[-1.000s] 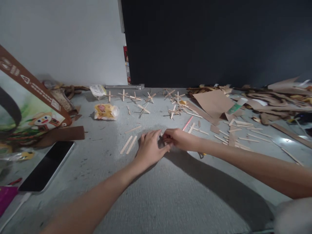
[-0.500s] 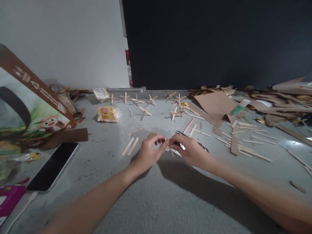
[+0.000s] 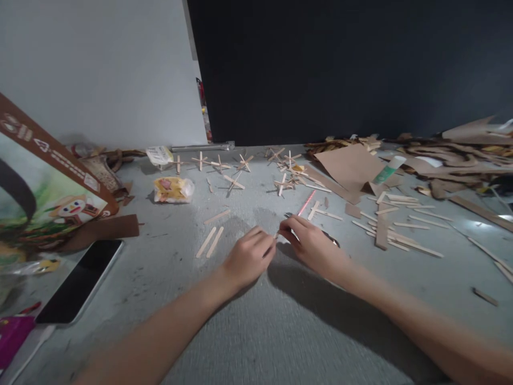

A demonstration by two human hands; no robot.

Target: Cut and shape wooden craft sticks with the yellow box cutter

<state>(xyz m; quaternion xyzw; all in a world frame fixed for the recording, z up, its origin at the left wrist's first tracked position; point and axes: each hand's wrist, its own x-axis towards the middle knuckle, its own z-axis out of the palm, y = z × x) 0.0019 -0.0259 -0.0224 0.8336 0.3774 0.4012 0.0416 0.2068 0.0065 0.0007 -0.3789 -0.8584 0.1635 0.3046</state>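
My left hand [image 3: 252, 255] is closed, its fingertips pinched together near the middle of the table. Close against it, my right hand [image 3: 312, 243] is pinched too, fingertips almost touching the left ones. A tiny pale bit shows between them, too small and covered to name. Under the right hand lies a dark tool [image 3: 335, 242], mostly hidden. Two wooden craft sticks [image 3: 215, 242] lie side by side to the left of my hands, with another thin stick [image 3: 217, 216] just beyond. A red-and-white striped straw-like stick [image 3: 306, 203] lies past the right hand.
Several crossed-stick pieces [image 3: 234, 183] stand along the back. Loose craft sticks [image 3: 417, 247], brown cardboard [image 3: 348, 167] and a green-and-white glue tube [image 3: 389, 170] lie to the right. At left are a phone [image 3: 82, 283], a printed bag [image 3: 60, 176] and a yellow packet [image 3: 173, 190].
My right hand has drawn back from over the left fingers, baring part of the dark tool. My left fingers have curled from spread to a closed pinch. The view has shifted slightly.
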